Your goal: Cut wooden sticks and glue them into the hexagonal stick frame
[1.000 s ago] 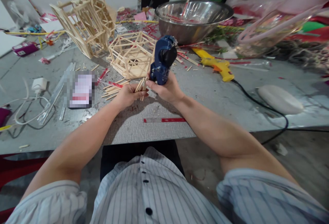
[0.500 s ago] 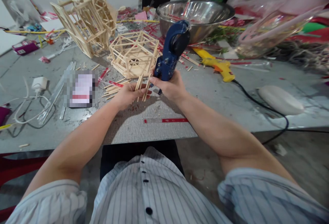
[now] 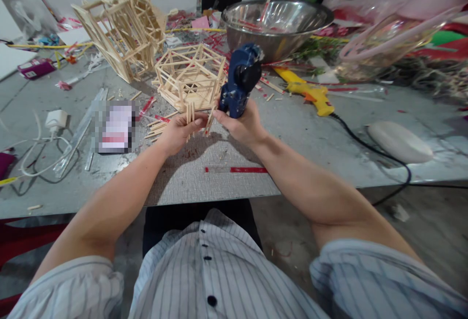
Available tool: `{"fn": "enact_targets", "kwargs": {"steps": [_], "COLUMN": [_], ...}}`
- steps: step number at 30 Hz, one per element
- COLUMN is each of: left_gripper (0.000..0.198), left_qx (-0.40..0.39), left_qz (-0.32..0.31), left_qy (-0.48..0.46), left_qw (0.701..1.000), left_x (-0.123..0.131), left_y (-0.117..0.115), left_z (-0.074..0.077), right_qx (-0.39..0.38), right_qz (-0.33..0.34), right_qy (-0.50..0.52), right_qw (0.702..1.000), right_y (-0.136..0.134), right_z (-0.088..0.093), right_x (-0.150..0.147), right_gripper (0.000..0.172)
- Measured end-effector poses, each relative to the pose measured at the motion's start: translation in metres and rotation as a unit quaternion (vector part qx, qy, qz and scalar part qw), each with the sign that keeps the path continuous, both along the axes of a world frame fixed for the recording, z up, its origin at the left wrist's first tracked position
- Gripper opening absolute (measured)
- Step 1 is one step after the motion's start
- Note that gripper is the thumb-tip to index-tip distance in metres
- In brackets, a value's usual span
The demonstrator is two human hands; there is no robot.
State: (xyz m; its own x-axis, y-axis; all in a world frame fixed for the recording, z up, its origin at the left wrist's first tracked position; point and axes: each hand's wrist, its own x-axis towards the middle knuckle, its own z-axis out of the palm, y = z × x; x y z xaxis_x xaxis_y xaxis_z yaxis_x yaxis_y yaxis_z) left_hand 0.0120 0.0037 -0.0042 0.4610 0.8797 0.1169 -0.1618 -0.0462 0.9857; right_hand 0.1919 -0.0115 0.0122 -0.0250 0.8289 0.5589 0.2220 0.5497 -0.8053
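Note:
My left hand [image 3: 179, 131] is closed on a small bundle of thin wooden sticks [image 3: 190, 114], held upright above the grey table [image 3: 219, 177]. My right hand [image 3: 241, 126] grips a dark blue glue gun [image 3: 239, 82] with its body pointing up and away, and its fingertips also pinch one wooden stick [image 3: 209, 120] next to the bundle. Both hands meet just in front of a low hexagonal stick frame [image 3: 188, 77].
A taller stick structure [image 3: 120, 29] leans at the back left. A steel bowl [image 3: 274, 24] stands behind, a yellow glue gun [image 3: 305, 92] with a black cord lies to the right. A white charger [image 3: 54, 121], loose sticks [image 3: 161, 126] and a clear ruler [image 3: 236, 169] lie nearby.
The blue glue gun swung up and right, then came back lower and more upright. My left hand turned the stick bundle from slanted to upright, and one stick now sits at my right fingertips.

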Motion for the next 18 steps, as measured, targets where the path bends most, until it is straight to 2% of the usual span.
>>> {"fn": "enact_targets", "kwargs": {"steps": [5, 8, 10, 12, 13, 14, 16, 18], "left_gripper": [0.011, 0.009, 0.010, 0.015, 0.017, 0.020, 0.022, 0.023], "left_qx": [0.058, 0.060, 0.056, 0.081, 0.109, 0.142, 0.195, 0.207], "left_qz": [0.006, 0.018, 0.044, 0.098, 0.135, 0.173, 0.226, 0.234], "left_qy": [0.120, 0.135, 0.130, 0.172, 0.223, 0.295, 0.458, 0.589], "left_qw": [0.991, 0.989, 0.989, 0.977, 0.959, 0.929, 0.837, 0.745], "left_x": [0.004, 0.005, 0.004, 0.000, -0.004, -0.008, -0.017, -0.025], "left_y": [-0.003, -0.007, -0.007, -0.005, -0.004, -0.003, 0.000, 0.001], "left_z": [0.002, 0.006, 0.010, 0.015, 0.018, 0.021, 0.029, 0.038], "right_qx": [0.008, 0.003, 0.003, 0.003, 0.003, 0.004, 0.003, -0.004], "right_qz": [0.012, 0.012, 0.011, 0.008, 0.006, 0.006, 0.008, 0.010], "right_qy": [-0.012, -0.011, -0.007, -0.005, -0.004, -0.001, 0.006, 0.009], "right_qw": [1.000, 1.000, 1.000, 1.000, 1.000, 1.000, 1.000, 1.000], "right_y": [0.000, 0.001, 0.001, 0.001, 0.002, 0.002, 0.003, 0.004], "right_z": [-0.003, -0.004, -0.004, -0.004, -0.005, -0.005, -0.006, -0.006], "right_x": [-0.001, -0.001, -0.001, -0.001, -0.001, -0.001, 0.000, 0.001], "right_gripper": [0.015, 0.016, 0.016, 0.016, 0.015, 0.015, 0.015, 0.015]}}
